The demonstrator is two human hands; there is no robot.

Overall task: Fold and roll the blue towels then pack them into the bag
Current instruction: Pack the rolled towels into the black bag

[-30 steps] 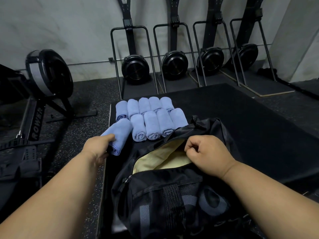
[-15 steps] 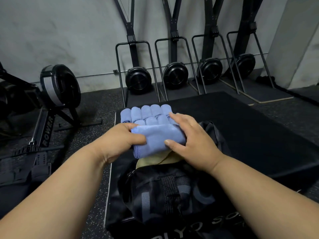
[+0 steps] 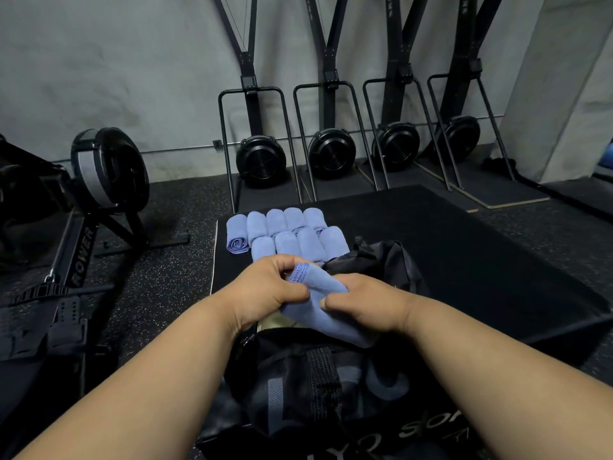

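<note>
- The rolled blue cloth towel, lying a second ago at the left end of the near row, is now over the open mouth of the black fabric sports bag.
- The left hand pinches its stitched far end; the right hand curls round its near side.
- Nine rolled blue towels remain in two rows on the black floor mat, beyond the bag.
- Judgement: packing has only begun; this roll looks loosened and may need tightening before it goes in.
</note>
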